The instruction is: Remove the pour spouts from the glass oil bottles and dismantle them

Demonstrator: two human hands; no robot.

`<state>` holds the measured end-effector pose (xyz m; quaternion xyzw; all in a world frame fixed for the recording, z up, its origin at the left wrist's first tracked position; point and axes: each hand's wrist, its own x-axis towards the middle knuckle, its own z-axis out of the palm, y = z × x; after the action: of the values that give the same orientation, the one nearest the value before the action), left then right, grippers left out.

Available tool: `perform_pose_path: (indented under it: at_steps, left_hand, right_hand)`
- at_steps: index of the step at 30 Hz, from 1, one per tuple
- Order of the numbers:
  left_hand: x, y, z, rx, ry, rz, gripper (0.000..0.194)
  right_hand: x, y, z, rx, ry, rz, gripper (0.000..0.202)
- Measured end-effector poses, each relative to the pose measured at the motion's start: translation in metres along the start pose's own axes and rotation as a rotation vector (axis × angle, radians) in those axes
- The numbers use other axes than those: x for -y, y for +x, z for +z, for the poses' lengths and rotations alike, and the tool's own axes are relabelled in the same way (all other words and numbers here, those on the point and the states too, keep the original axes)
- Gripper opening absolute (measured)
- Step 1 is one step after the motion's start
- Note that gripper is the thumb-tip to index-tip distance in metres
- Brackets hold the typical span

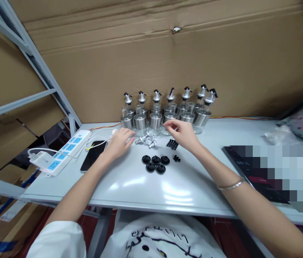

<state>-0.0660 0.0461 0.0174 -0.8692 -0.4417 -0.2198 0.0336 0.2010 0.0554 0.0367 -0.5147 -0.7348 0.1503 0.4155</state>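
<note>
Silver pourer spouts (149, 140): clustered on the table (130, 172) in the head view, long axes pointing various ways.
Left hand (120, 143): nearer, just left of them, fingers parted from thumb.
Right hand (182, 134): to their right, before upright steel-sleeved bottles (155, 122), near black tubes (172, 144); cannot tell whether anything is pinched.

I count 7 spouted bottles (203, 117) and 5 spoutless bottles (155, 121), 12 in all. In front of me are 5 black stoppers (155, 159), 1 phone (92, 157), 1 power strip (69, 152) and 1 tablet (259, 173). The loose silver spouts (149, 141), black levers (172, 144) and small black pieces (177, 158) overlap too much for my count.
</note>
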Motion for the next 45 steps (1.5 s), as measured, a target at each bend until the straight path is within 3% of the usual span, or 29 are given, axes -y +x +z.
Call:
perform_pose_path:
  at_steps: [3, 6, 13, 28, 33, 38, 41, 45]
  left_hand:
    - [-0.012, -0.001, 0.016, 0.166, -0.062, 0.116, 0.026]
    - [-0.009, -0.004, 0.026, 0.247, -0.117, 0.174, 0.024]
    - [-0.003, -0.006, 0.025, 0.268, -0.116, 0.177, 0.024]
    - [-0.004, -0.006, 0.026, 0.263, -0.107, 0.206, 0.024]
    - [-0.005, -0.006, 0.023, 0.215, -0.096, 0.220, 0.022]
    - [-0.003, -0.005, 0.019, 0.047, -0.090, 0.134, 0.015]
    - [0.001, -0.003, 0.021, -0.116, -0.025, 0.005, 0.020]
    - [0.012, -0.003, 0.027, -0.247, -0.007, -0.258, 0.042]
  right_hand:
    - [-0.015, -0.002, -0.006, 0.243, -0.080, 0.112, 0.013]
    - [-0.020, -0.006, -0.001, 0.404, -0.088, 0.084, 0.012]
    - [-0.006, -0.015, 0.025, 0.347, -0.162, 0.054, 0.011]
    - [-0.013, -0.019, 0.042, 0.298, -0.156, 0.104, 0.010]
    - [-0.009, -0.017, 0.027, 0.240, -0.139, 0.079, 0.007]
    - [-0.026, -0.008, 0.014, -0.062, -0.040, 0.031, 0.015]
    - [-0.044, -0.001, 0.012, -0.148, -0.004, 0.041, 0.021]
    - [-0.062, 0.003, 0.014, -0.105, 0.047, 0.125, 0.031]
